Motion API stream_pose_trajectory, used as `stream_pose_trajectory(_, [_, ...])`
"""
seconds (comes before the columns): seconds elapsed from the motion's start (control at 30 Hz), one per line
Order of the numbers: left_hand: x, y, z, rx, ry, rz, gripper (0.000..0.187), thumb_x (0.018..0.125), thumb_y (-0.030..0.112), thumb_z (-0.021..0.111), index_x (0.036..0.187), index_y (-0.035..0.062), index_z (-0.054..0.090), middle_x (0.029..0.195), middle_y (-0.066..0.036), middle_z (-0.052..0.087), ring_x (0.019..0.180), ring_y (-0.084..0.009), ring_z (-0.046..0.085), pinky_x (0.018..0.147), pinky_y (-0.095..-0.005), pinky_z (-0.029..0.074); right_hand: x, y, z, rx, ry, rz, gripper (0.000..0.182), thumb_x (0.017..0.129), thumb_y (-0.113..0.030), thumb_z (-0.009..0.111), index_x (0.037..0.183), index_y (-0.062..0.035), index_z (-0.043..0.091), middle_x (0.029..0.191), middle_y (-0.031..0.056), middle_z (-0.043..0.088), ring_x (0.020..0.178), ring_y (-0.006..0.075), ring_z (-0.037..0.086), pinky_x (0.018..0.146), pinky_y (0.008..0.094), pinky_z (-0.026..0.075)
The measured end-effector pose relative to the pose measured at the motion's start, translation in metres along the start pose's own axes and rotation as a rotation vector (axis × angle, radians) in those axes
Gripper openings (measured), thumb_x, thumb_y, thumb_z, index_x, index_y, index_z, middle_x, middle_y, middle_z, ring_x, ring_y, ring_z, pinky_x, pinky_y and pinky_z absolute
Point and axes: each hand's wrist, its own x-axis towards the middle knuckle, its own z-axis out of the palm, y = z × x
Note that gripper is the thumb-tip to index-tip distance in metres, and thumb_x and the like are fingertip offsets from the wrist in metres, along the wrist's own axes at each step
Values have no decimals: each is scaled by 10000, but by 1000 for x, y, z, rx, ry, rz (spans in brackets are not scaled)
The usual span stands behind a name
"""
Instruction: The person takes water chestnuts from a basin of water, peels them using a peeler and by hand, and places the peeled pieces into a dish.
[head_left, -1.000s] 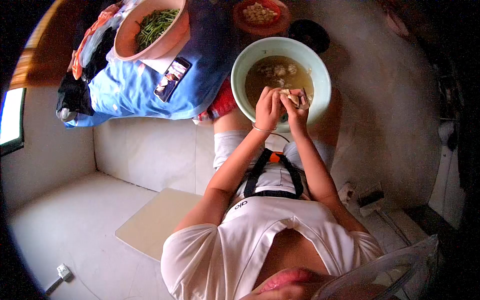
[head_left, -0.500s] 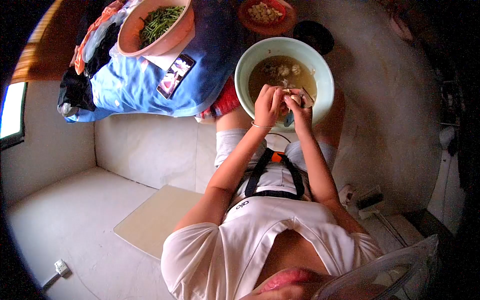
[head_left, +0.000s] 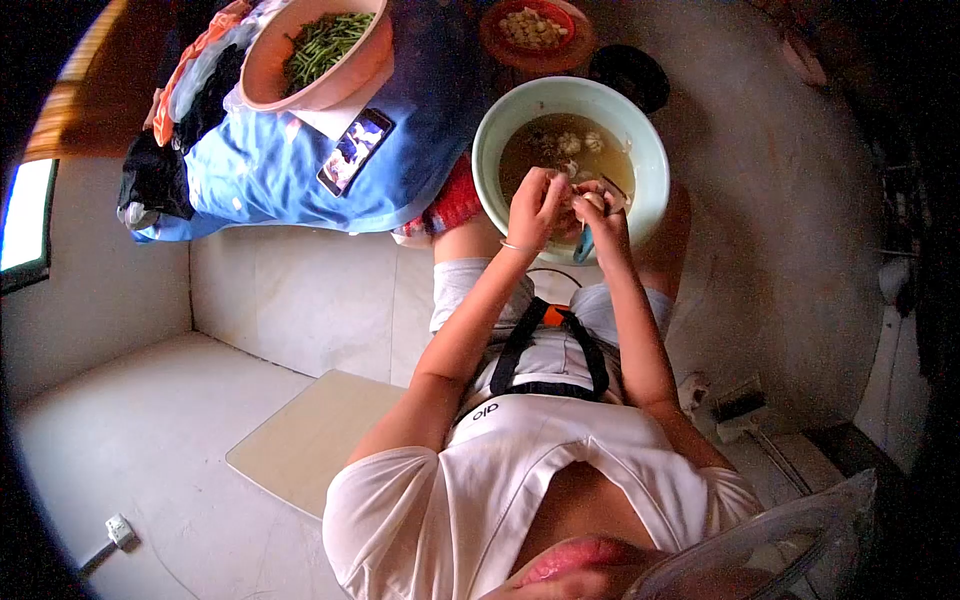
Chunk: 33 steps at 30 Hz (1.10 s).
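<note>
A pale green basin [head_left: 652, 185] of cloudy brownish water sits between the knees, with whitish garlic-like bulbs [head_left: 580, 142] in it. Over its near side, my left hand [head_left: 535, 208] is closed in a pinch; what its fingertips grip is too small to make out. Close beside it, my right hand [head_left: 607, 222] is wrapped round a small knife [head_left: 584, 244], its teal handle pointing down toward me and its blade partly hidden. A pale clove [head_left: 596, 201] shows at the fingers of my right hand.
A pink bowl of green beans [head_left: 258, 72] and a lit phone [head_left: 356, 151] rest on blue cloth [head_left: 270, 185] at the left. Beyond the basin stand a red dish of pale pieces [head_left: 568, 30] and a dark round object [head_left: 630, 78]. Dark bags [head_left: 155, 180] lie farther left.
My left fingers have parted slightly from my right ones. The knife handle has tilted and shows more below my right hand. The view has shifted a little.
</note>
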Motion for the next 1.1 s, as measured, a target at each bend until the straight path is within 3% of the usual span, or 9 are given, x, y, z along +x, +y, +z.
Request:
stream_pose_trajectory(0.1, [0, 6, -2, 74, -31, 90, 185, 857, 163, 471, 801, -12, 485, 656, -70, 458, 591, -134, 439, 555, -243, 379, -3, -9, 1, 92, -12, 102, 220, 738, -161, 605, 904, -46, 519, 775, 30, 559, 663, 110, 554, 527, 230, 442])
stream_pose_trajectory(0.23, [2, 8, -9, -323, -151, -249, 201, 872, 218, 460, 867, 22, 507, 746, -3, 501, 667, -75, 437, 588, -193, 366, -7, -19, 3, 268, -74, 228, 226, 728, -184, 614, 877, -55, 505, 771, 47, 565, 628, 151, 580, 457, 238, 426])
stream_pose_trajectory(0.33, [2, 14, -10, -552, -136, -349, 238, 870, 237, 464, 935, 14, 515, 760, 6, 485, 714, -65, 448, 593, -190, 380, -7, -17, 1, 353, -140, 308, 231, 728, -226, 607, 838, -50, 508, 748, 49, 564, 611, 158, 582, 464, 241, 415])
stream_pose_trajectory(0.37, [2, 9, -11, -607, -131, -477, 246, 867, 243, 469, 960, 19, 510, 746, 7, 478, 667, -68, 441, 554, -196, 375, -5, -16, 0, 355, -163, 308, 217, 730, -230, 599, 825, -57, 509, 746, 58, 579, 607, 149, 577, 478, 238, 415])
stream_pose_trajectory(0.5, [2, 7, -12, -732, -169, -475, 251, 859, 241, 479, 982, 23, 501, 735, 8, 474, 563, -69, 396, 488, -196, 331, -6, -25, 2, 394, -202, 318, 216, 734, -242, 589, 827, -62, 513, 784, 92, 609, 586, 134, 561, 486, 223, 409])
stream_pose_trajectory(0.8, [2, 11, -18, -975, -225, -590, 196, 837, 242, 458, 923, 67, 481, 717, 0, 463, 555, -79, 410, 460, -192, 317, -5, -21, 2, 545, -123, 399, 206, 745, -238, 594, 786, -51, 519, 603, 35, 517, 509, 128, 512, 436, 234, 366])
stream_pose_trajectory(0.87, [5, 10, -23, -1127, -421, -589, 188, 826, 225, 451, 932, 72, 477, 716, -4, 465, 543, -89, 417, 431, -193, 312, -3, -16, -2, 571, -296, 339, 193, 752, -225, 590, 786, -50, 516, 594, 25, 499, 464, 116, 461, 411, 229, 331])
stream_pose_trajectory(0.97, [4, 20, -20, -1106, -223, -690, 209, 834, 245, 426, 949, 78, 476, 723, -10, 483, 550, -98, 432, 411, -186, 309, -2, -16, -5, 643, -342, 344, 183, 751, -210, 596, 785, -51, 512, 587, 20, 487, 433, 108, 416, 409, 217, 305])
stream_pose_trajectory(1.1, [6, 11, -24, -1025, -251, -638, 232, 842, 260, 377, 968, 94, 479, 755, -6, 505, 633, -120, 471, 435, -195, 338, -5, -25, 3, 551, -83, 275, 179, 726, -168, 625, 809, -56, 512, 659, 24, 506, 477, 107, 445, 432, 218, 340])
